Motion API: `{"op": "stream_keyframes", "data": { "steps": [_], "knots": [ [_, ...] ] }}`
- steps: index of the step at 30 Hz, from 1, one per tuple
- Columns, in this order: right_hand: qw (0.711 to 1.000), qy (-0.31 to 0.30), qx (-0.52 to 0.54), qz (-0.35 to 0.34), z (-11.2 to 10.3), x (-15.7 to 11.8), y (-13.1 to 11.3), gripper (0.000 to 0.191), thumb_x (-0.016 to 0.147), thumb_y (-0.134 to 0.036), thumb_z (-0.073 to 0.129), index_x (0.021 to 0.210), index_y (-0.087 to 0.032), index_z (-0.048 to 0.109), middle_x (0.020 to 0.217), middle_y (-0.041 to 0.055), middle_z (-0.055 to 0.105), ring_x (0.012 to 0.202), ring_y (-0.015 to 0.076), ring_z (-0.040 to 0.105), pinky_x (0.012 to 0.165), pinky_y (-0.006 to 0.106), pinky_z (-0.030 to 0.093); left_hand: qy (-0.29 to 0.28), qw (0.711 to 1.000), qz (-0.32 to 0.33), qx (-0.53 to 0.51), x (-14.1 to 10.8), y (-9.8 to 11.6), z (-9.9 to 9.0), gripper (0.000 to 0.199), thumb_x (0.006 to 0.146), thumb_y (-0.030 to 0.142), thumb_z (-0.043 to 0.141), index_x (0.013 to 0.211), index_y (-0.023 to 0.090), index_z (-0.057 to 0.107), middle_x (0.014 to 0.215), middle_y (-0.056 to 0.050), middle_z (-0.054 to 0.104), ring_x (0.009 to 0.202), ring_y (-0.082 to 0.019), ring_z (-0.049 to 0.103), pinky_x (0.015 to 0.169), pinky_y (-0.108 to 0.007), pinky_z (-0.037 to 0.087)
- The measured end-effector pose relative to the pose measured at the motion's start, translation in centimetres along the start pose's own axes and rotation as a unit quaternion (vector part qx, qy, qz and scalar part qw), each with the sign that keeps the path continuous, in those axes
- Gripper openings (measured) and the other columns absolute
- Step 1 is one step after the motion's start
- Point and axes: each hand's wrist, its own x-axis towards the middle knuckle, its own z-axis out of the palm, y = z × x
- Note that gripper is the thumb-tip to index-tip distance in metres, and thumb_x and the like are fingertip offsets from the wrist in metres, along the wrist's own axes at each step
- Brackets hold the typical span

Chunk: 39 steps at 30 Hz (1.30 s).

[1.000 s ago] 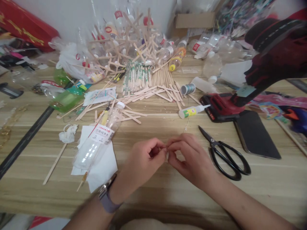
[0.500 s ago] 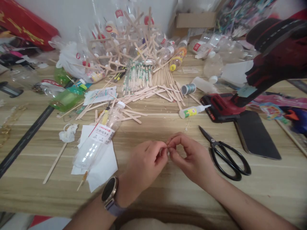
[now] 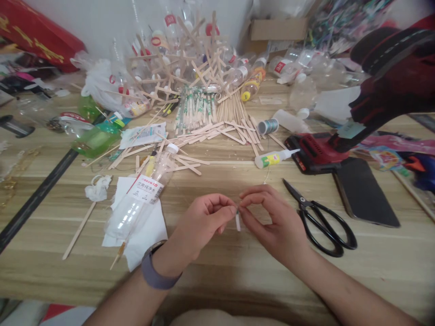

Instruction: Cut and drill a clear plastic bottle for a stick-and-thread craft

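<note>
My left hand (image 3: 205, 222), with a watch on a purple strap at the wrist, is pinched closed at the centre. Fingertip to fingertip with it, my right hand (image 3: 268, 217) is also pinched. A small white strip (image 3: 238, 222) with a dark green top hangs down between the fingertips; which hand grips it is hard to tell. Black-handled scissors (image 3: 319, 217) lie just right of my right hand. Beyond the hands rests a glue bottle (image 3: 272, 159) with a yellow-green label. A clear plastic bottle (image 3: 136, 203) lies on white paper at the left.
Wooden sticks (image 3: 210, 131) and plastic bottles fill the back. At the right are a red and black power tool (image 3: 319, 151) and a black phone (image 3: 367, 192). A wooden stick (image 3: 79, 232) lies at the left, and a thread spool (image 3: 268, 126) stands behind the glue.
My left hand has rolled over, turning its watch face out of sight. The small white strip now shows between the fingertips. My right fingers have spread slightly.
</note>
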Motion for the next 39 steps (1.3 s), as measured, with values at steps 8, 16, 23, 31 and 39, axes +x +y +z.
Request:
{"op": "stream_keyframes", "data": {
  "steps": [8,16,23,31,39],
  "knots": [
    [1.0,0.001,-0.012,-0.004,-0.4,-0.1,-0.3,0.011,0.084,-0.014,0.06,0.087,-0.025,0.061,0.089,0.0043,0.067,0.083,0.019,0.067,0.072,0.033,0.054,0.023,0.999,-0.005,-0.029,0.2,-0.3,-0.1,0.017,0.075,0.033,0.065,0.073,0.017,0.062,0.044,0.01,0.041,0.044,-0.007,0.03,0.046,-0.023,0.021],
    [0.998,0.008,-0.048,-0.038,-0.1,-0.2,-0.1,0.01,0.086,-0.015,0.061,0.09,-0.024,0.065,0.091,0.0064,0.068,0.085,0.0205,0.067,0.072,0.036,0.055,0.039,0.999,-0.013,-0.035,0.2,-0.3,0.0,0.019,0.074,0.035,0.067,0.074,0.016,0.062,0.045,0.01,0.041,0.045,-0.007,0.03,0.046,-0.023,0.02],
    [0.997,0.012,-0.062,-0.032,0.1,-0.5,0.1,0.007,0.087,-0.018,0.062,0.09,-0.023,0.066,0.092,0.0071,0.069,0.086,0.0216,0.068,0.074,0.038,0.055,0.036,0.999,-0.015,-0.028,0.2,-0.4,0.1,0.02,0.072,0.036,0.066,0.072,0.017,0.061,0.045,0.01,0.04,0.045,-0.007,0.03,0.046,-0.024,0.02],
    [0.993,0.043,-0.085,-0.072,0.4,-0.6,0.0,0.011,0.087,-0.012,0.063,0.09,-0.022,0.066,0.09,0.0058,0.072,0.081,0.0198,0.069,0.079,0.039,0.05,0.046,0.999,-0.011,-0.014,0.4,-0.9,0.2,0.019,0.076,0.035,0.066,0.073,0.016,0.062,0.045,0.01,0.041,0.046,-0.007,0.031,0.046,-0.023,0.021],
    [0.999,0.01,-0.032,0.041,0.5,-0.8,-0.3,0.01,0.084,-0.015,0.062,0.08,-0.022,0.067,0.086,0.0046,0.07,0.081,0.0212,0.069,0.073,0.037,0.053,0.092,0.987,0.042,0.128,-0.3,-1.1,0.7,0.016,0.083,0.034,0.058,0.079,0.018,0.061,0.053,0.008,0.047,0.048,-0.009,0.038,0.045,-0.022,0.027]
  ]
}}
